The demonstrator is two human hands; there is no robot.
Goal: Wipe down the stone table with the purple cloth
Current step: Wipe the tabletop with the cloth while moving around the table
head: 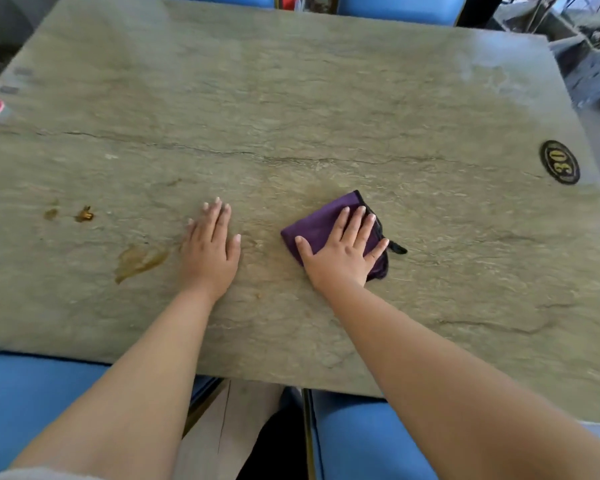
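**Right hand flat on the cloth, spills waiting to its left**

My right hand [343,251] lies palm down with fingers straight and slightly spread, pressing the folded purple cloth [321,225] onto the stone table [291,98]. The cloth shows past my fingertips and thumb, and a dark loop of its trim pokes out just beyond my little finger. My left hand [210,251] rests flat on bare stone beside it, fingers straight and close together, holding nothing; I read it as a brace.

I judge the wiping to be under way but far from finished. Just left of my left hand lies a brownish smear [137,259], and further left, slightly ahead, two small brown spots [84,213], all well apart from the cloth. The next move, as I see it, calls for sliding the cloth leftward under steady pressure, with my left hand lifted out of its path.

Further ahead and to the right of the cloth sits a black oval number plate [560,162], and beyond the far edge, blue chairs [395,8].
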